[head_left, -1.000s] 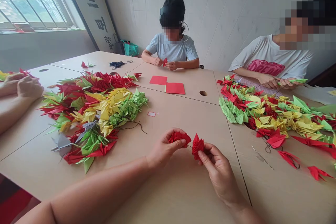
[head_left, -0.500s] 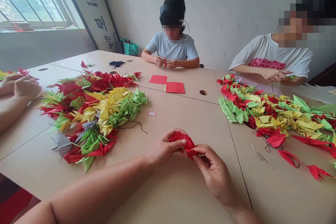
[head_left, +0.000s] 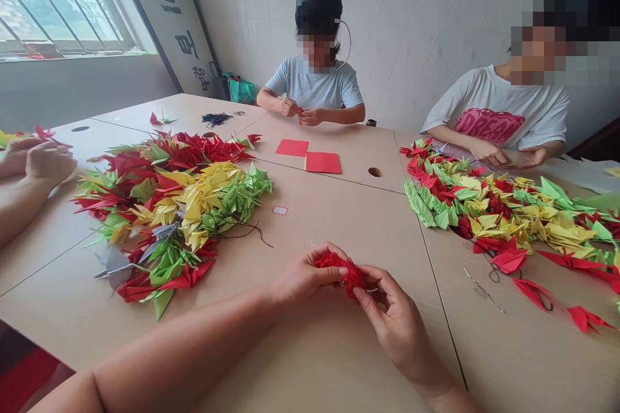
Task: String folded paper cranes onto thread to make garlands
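- Here are the red paper cranes (head_left: pixel 339 264), a tight bunch held over the near side of the bench (head_left: pixel 339 361)
- Left hand (head_left: pixel 310 274) reaches in, arm stretched from lower left, clamped on them
- Right hand (head_left: pixel 390 316) curls up, clamped too
- Multicoloured paper cranes (head_left: pixel 169 206) heaped left

On my feed the body comes down to two bare limbs: a long, rounded left forearm (head_left: pixel 184 342) entering from the near left edge, and a shorter stretch of right forearm (head_left: pixel 426 377) from the near edge. They end in a broad left hand (head_left: pixel 305 274) and right hand (head_left: pixel 392 329). I can make out a deep skin crease (head_left: pixel 95 393) low on the left arm and a short thumbnail (head_left: pixel 341 270) on the left hand.
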Demonstrator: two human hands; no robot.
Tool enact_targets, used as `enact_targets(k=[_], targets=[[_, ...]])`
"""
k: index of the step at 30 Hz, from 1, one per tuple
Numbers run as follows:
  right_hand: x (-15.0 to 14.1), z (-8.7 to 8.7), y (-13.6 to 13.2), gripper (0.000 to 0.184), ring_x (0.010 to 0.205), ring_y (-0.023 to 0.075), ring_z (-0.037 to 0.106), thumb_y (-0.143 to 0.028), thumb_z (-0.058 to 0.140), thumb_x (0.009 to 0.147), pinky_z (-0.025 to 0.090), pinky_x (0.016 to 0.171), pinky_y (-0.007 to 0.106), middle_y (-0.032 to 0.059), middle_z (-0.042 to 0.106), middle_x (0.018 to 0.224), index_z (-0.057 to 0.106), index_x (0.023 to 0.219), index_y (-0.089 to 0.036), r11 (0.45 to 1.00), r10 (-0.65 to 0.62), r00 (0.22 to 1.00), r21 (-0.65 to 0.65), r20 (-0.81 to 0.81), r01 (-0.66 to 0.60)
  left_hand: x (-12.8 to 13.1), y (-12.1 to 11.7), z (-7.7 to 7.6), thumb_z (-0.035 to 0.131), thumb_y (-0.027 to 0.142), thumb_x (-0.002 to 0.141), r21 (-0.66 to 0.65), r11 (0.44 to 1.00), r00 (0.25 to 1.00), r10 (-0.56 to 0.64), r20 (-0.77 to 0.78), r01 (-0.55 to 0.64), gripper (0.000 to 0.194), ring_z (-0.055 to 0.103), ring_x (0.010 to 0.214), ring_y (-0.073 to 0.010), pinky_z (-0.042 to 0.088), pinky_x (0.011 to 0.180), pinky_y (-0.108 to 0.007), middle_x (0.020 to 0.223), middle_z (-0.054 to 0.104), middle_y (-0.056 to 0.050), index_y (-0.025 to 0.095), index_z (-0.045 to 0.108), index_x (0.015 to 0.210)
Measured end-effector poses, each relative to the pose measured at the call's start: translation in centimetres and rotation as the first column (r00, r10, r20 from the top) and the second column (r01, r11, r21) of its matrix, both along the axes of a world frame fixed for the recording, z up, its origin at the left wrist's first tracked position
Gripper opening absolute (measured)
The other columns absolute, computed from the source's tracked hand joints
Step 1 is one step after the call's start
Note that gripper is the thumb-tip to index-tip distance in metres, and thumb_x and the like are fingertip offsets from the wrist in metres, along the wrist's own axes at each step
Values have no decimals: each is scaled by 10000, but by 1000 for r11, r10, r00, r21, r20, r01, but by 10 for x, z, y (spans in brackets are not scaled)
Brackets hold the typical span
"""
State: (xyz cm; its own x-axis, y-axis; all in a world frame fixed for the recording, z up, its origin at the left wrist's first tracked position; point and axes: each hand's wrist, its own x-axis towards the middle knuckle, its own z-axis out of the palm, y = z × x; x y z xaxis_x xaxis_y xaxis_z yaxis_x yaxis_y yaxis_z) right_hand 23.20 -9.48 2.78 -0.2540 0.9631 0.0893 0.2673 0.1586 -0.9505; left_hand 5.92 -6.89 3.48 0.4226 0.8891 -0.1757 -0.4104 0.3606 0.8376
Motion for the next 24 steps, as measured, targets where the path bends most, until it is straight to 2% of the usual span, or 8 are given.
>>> enact_targets(k=[4,10,13,18,24], targets=[[2,3,2,233,735,173,611,-399,524,845,503,683,281,65,670,857,590,954,-204,999,-3,1000,-39,19,4,1,-1,0,713,275,692,12,1000,999,-27,28,26,213,569,730,-115,428,697,-250,808,611,-24,150,588,811],[3,5,4,257,734,177,617,-417,549,827,497,668,280,66,684,846,581,945,-191,995,-4,995,-104,-101,-7,2,-3,3,600,372,790,-79,997,995,19,97,-11,223,573,768,-120,458,668,-245,887,596,-44,158,553,835],[3,8,3,257,764,185,628,-405,553,828,501,683,287,74,690,868,587,956,-184,992,26,989,-122,-146,-44,3,-3,3,614,375,778,-109,994,995,14,94,-4,231,577,734,-120,460,634,-240,865,596,-42,163,533,822],[2,11,2,257,753,178,634,-384,559,829,511,678,285,67,694,869,605,985,-185,989,36,986,-134,-162,-58,3,-2,0,705,315,697,-48,998,998,-39,47,41,257,589,677,-128,448,608,-246,778,603,-28,152,521,773],[2,6,-1,235,760,170,631,-351,556,834,514,674,270,53,679,875,594,1012,-203,996,27,994,-85,-109,-37,3,-1,1,712,243,679,-26,1000,1000,7,22,-6,270,550,594,-91,421,590,-226,711,603,5,170,503,833]])
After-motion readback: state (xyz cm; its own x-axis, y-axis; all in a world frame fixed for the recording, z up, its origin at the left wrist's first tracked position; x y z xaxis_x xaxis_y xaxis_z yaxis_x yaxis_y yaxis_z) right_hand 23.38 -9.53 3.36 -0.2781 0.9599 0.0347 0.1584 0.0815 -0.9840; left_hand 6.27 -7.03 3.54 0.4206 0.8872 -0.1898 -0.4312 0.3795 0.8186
